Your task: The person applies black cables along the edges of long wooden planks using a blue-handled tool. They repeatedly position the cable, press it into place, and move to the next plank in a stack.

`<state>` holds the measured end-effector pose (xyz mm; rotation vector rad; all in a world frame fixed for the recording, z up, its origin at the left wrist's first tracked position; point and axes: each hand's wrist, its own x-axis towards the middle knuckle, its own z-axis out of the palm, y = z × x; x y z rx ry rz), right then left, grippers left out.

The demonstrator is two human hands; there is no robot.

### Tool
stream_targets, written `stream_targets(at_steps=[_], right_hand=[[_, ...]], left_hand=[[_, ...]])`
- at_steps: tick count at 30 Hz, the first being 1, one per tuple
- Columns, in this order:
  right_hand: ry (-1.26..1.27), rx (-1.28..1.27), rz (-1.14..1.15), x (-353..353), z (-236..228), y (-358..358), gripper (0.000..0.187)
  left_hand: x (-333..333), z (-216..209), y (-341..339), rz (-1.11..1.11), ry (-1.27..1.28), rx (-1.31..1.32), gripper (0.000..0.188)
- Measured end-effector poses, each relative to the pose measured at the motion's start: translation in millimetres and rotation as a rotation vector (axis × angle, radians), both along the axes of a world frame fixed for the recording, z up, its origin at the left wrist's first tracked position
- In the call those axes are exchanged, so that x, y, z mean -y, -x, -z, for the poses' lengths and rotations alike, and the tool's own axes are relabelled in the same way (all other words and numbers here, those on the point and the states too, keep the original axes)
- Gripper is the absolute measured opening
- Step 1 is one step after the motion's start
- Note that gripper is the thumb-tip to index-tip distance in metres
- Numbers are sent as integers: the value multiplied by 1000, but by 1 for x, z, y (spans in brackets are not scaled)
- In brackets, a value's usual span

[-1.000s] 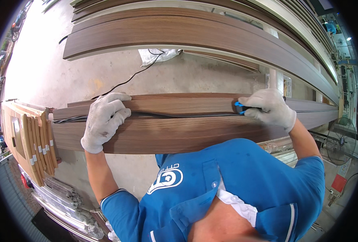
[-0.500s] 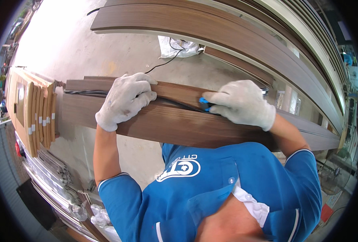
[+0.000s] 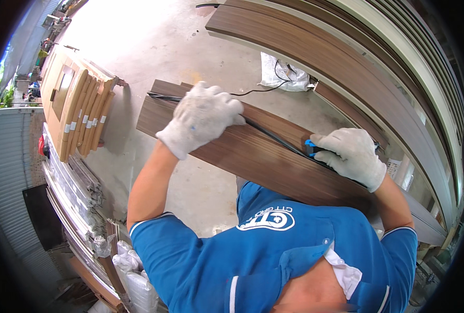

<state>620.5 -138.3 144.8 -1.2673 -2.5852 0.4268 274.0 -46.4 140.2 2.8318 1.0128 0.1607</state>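
Observation:
A long dark-brown wood-grain board (image 3: 253, 156) lies across in front of me, slanting down to the right. My left hand (image 3: 200, 122), in a white knit glove, presses flat on the board's upper edge near its left end. My right hand (image 3: 349, 156), also gloved, grips a small blue tool (image 3: 310, 148) held against the groove along the board. A thin black strip (image 3: 271, 136) runs in that groove between the two hands.
More long brown boards (image 3: 315, 57) are stacked beyond, at the upper right. A stack of light wooden frames (image 3: 80, 112) stands on the concrete floor at left. A white bag (image 3: 279, 73) with a black cable lies on the floor behind the board. Metal profiles (image 3: 70, 182) lie at lower left.
The view has swung so the board now slants down to the right. Both hands stay on the board, and the right hand with the blue tool has kept working along the groove.

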Motion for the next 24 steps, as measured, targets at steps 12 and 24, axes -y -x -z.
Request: stream_targets(at_steps=[12,24], right_hand=[[55,-68,132,3,-5,14,34],[124,-155,274,9,-8,29,35]], left_hand=[[-57,-64,175,-350,704,736,16],[-82,14,219,-467,1032,715,15]])
